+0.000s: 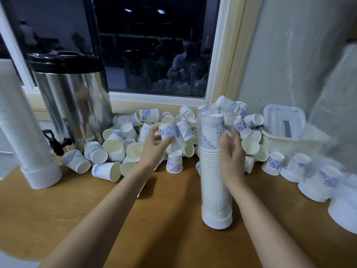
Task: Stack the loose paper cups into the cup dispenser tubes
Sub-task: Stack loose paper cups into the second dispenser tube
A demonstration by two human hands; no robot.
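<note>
Paper cup (171,137): blurred and tilted, just left of the dispenser tube (216,222) near its top, pinched between the thumb and fingertips of the left hand (154,147). Right hand (232,155): against the tube's right side, fingers straight and close together. Loose cups (116,145): heaped behind the tube.

both bare forearms reach forward; left grip (154,147) pinches a paper cup (172,136) in curled fingers, right grip (230,157) upright, fingers straight.

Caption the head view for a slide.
Left hand holds a paper cup; right hand steadies a nearly full dispenser tube on the table.
</note>
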